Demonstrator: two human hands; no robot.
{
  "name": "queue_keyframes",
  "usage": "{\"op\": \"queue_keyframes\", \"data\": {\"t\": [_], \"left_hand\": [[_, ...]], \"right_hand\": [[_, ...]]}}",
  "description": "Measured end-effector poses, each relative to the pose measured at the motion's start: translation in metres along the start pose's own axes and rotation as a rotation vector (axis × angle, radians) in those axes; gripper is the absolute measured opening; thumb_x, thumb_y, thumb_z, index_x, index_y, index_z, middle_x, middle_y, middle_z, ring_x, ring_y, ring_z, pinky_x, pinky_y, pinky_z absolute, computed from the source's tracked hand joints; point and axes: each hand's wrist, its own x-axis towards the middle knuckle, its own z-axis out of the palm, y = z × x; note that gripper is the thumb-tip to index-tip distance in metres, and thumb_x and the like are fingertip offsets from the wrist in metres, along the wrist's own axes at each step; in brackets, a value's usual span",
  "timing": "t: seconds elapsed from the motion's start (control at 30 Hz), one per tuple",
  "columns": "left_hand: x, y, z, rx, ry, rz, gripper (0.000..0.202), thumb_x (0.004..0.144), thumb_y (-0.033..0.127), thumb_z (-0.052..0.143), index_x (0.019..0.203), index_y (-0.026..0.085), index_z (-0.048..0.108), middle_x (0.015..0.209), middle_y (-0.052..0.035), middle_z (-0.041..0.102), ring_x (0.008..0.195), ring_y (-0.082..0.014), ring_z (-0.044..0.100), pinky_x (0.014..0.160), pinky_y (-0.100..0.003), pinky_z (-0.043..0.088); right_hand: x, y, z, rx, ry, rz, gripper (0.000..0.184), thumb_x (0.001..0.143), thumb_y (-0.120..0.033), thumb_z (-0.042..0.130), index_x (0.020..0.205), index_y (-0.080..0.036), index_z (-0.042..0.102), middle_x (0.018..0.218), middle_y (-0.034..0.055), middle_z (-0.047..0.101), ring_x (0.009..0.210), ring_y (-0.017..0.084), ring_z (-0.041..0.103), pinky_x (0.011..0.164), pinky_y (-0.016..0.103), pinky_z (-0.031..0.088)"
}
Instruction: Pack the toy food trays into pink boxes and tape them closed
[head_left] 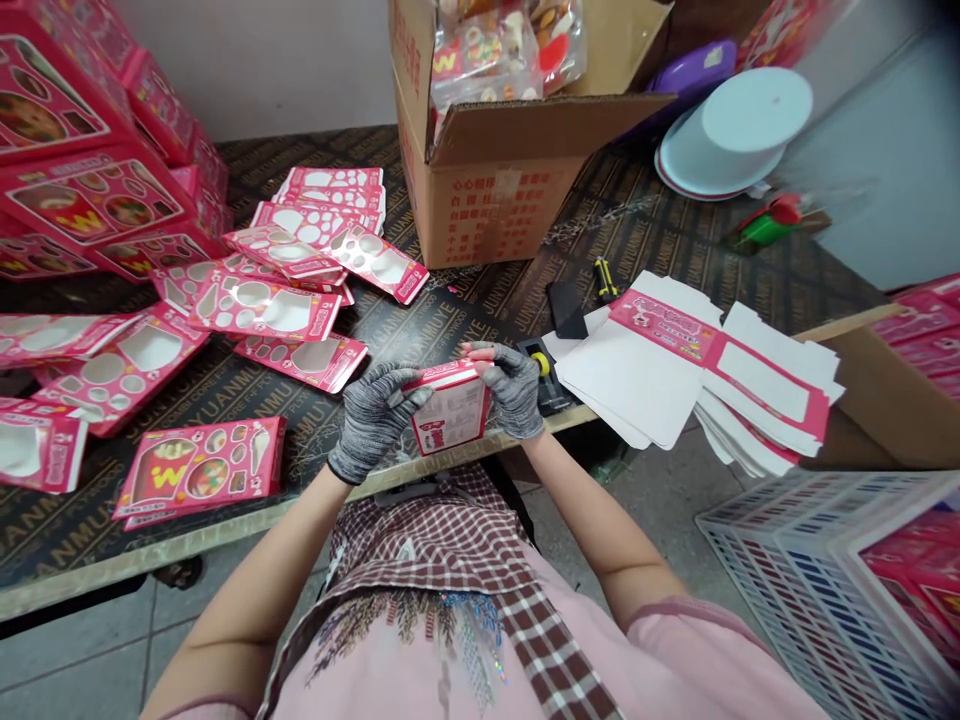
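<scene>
Hands [371, 415] (grey-gloved), pink box [452, 415] held between, cardboard carton [480, 205] beyond

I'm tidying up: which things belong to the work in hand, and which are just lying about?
Likely in use:
pink box, in left hand and right hand
windowed pink cartons
flat card blanks
bagged items

Probably lying about:
blue tub
purple object

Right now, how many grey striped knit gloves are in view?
2: one on the left hand, one on the right hand, both holding the small pink-and-white cardboard box. Others may be hidden.
</scene>
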Motion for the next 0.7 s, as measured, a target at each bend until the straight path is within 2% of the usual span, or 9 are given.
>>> {"op": "queue_keyframes", "data": {"t": [0.1, 0.2, 0.33, 0.47, 0.57, 0.67, 0.7], "left_hand": [[0.009, 0.000, -0.002, -0.048, -0.005, -0.059, 0.017, 0.079, 0.037, 0.076, 0.085, 0.021, 0.077, 0.085, -0.0035, 0.078, 0.076, -0.0181, 0.071, 0.075, -0.030, 0.059], [0.014, 0.007, -0.001, -0.107, 0.015, -0.093, 0.017, 0.079, 0.036, 0.077, 0.077, 0.020, 0.076, 0.075, -0.0023, 0.076, 0.067, -0.0164, 0.069, 0.066, -0.028, 0.057], [0.004, 0.014, -0.002, -0.022, -0.045, 0.030, 0.014, 0.083, 0.033, 0.072, 0.079, 0.020, 0.075, 0.086, -0.0040, 0.078, 0.078, -0.0168, 0.073, 0.075, -0.029, 0.059], [-0.010, 0.010, -0.010, 0.150, -0.087, 0.151, 0.016, 0.090, 0.032, 0.063, 0.086, 0.021, 0.075, 0.101, -0.0053, 0.078, 0.089, -0.0170, 0.074, 0.083, -0.031, 0.061], [-0.009, 0.013, -0.006, 0.263, -0.166, 0.222, 0.018, 0.088, 0.037, 0.065, 0.090, 0.021, 0.074, 0.104, -0.0071, 0.077, 0.092, -0.0200, 0.073, 0.085, -0.035, 0.061], [0.002, 0.019, 0.006, 0.363, -0.277, 0.309, 0.022, 0.090, 0.029, 0.060, 0.105, 0.020, 0.073, 0.107, -0.0097, 0.076, 0.096, -0.0233, 0.072, 0.085, -0.037, 0.059], [0.005, 0.021, 0.010, 0.381, -0.300, 0.334, 0.026, 0.091, 0.024, 0.056, 0.112, 0.020, 0.071, 0.108, -0.0100, 0.075, 0.096, -0.0235, 0.072, 0.084, -0.036, 0.059]], "right_hand": [[0.007, -0.004, -0.005, -0.152, -0.002, -0.064, 0.015, 0.076, -0.040, 0.073, 0.074, -0.025, 0.075, 0.085, 0.0027, 0.077, 0.085, 0.024, 0.070, 0.090, 0.040, 0.055], [0.016, -0.009, -0.011, -0.207, -0.054, -0.059, 0.018, 0.078, -0.039, 0.072, 0.071, -0.024, 0.075, 0.075, 0.0012, 0.075, 0.075, 0.021, 0.068, 0.080, 0.037, 0.056], [0.020, -0.015, -0.023, -0.197, -0.125, -0.029, 0.024, 0.077, -0.046, 0.076, 0.069, -0.023, 0.076, 0.075, 0.0019, 0.076, 0.076, 0.021, 0.070, 0.080, 0.038, 0.057], [0.008, -0.014, -0.030, -0.175, -0.249, -0.049, 0.024, 0.077, -0.048, 0.078, 0.075, -0.024, 0.079, 0.091, 0.0050, 0.080, 0.089, 0.026, 0.074, 0.090, 0.044, 0.058], [-0.005, -0.012, -0.032, -0.208, -0.283, -0.112, 0.022, 0.080, -0.048, 0.077, 0.086, -0.027, 0.081, 0.109, 0.0063, 0.078, 0.105, 0.028, 0.073, 0.100, 0.048, 0.055], [-0.015, -0.010, -0.043, -0.264, -0.269, -0.207, 0.022, 0.082, -0.045, 0.076, 0.098, -0.029, 0.080, 0.122, 0.0060, 0.074, 0.118, 0.028, 0.068, 0.109, 0.048, 0.050], [-0.017, -0.008, -0.052, -0.285, -0.217, -0.232, 0.025, 0.082, -0.044, 0.076, 0.103, -0.029, 0.079, 0.126, 0.0060, 0.073, 0.121, 0.027, 0.066, 0.111, 0.048, 0.048]]}}
